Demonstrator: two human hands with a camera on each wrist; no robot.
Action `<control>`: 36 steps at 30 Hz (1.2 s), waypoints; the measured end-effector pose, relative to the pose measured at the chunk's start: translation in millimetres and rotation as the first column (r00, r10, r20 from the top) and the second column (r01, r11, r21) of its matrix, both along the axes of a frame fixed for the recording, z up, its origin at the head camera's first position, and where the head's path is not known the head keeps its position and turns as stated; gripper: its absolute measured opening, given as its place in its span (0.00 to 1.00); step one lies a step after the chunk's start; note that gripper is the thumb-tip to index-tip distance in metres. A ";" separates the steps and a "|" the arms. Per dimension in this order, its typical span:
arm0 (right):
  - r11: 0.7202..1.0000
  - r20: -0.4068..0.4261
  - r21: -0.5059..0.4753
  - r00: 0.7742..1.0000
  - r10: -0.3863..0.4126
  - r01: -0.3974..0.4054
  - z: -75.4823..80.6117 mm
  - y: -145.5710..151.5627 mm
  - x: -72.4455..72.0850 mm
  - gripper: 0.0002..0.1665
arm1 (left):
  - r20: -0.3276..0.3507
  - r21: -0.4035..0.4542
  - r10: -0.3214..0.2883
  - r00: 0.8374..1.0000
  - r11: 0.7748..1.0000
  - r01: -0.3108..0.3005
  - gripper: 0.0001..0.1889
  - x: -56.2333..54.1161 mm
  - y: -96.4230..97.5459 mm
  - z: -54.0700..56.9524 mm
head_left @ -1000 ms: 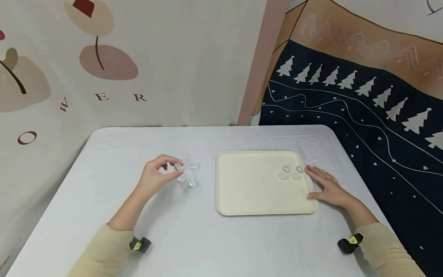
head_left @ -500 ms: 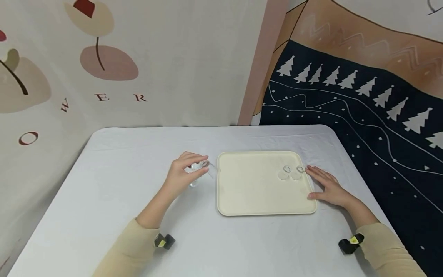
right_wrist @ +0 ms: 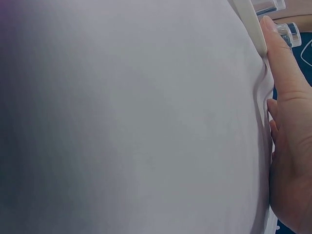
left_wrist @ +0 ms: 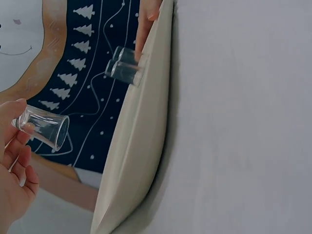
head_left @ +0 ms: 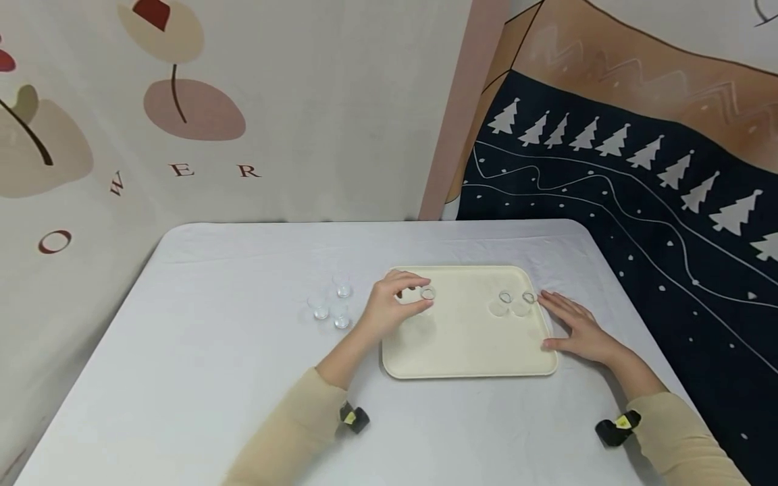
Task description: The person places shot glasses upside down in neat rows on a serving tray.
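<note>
My left hand point(head_left: 389, 304) pinches a small clear shot glass point(head_left: 428, 293) between thumb and fingers, above the left part of the cream tray point(head_left: 462, 351). In the left wrist view, the held glass point(left_wrist: 46, 127) hangs apart from the tray, its wider rim turned toward the tray side. Two similar glasses point(head_left: 499, 308) point(head_left: 521, 308) stand side by side at the tray's right. My right hand point(head_left: 574, 327) rests at the tray's right edge with fingers extended, its thumb point(right_wrist: 280, 53) touching the rim. On the cloth left of the tray stand three more clear glasses point(head_left: 343, 289) point(head_left: 320, 310) point(head_left: 342, 321).
A white cloth point(head_left: 243, 337) covers the table under everything. Behind it hang a pale printed curtain point(head_left: 328, 121) and a dark fabric point(head_left: 608, 182) with white trees.
My left hand has lifted a shot glass from the group on the left and carried it rightward over the tray. My right hand stays at the tray's edge.
</note>
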State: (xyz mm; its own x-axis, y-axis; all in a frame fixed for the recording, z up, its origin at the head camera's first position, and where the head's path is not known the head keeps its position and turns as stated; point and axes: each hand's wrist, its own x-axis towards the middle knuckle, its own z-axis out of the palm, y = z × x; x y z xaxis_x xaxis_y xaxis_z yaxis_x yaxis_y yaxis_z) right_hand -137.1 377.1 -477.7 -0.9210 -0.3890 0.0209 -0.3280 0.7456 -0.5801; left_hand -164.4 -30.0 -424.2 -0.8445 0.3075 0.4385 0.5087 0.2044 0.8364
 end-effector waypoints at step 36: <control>1.000 -0.014 0.003 1.000 0.014 -0.014 1.1 0.7 -0.1 0.53 | 0.206 -0.104 0.030 0.978 0.995 -0.009 0.15 -21.8 105.9 -37.4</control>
State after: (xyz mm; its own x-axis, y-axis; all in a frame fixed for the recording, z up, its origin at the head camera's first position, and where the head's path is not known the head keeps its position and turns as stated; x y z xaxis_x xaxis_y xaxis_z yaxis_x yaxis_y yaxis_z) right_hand -137.2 377.8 -476.6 -0.9153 -0.4015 0.0330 -0.3464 0.7425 -0.5734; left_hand -186.2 75.9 -461.5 -0.9199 0.3237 0.2211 0.3220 0.3019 0.8973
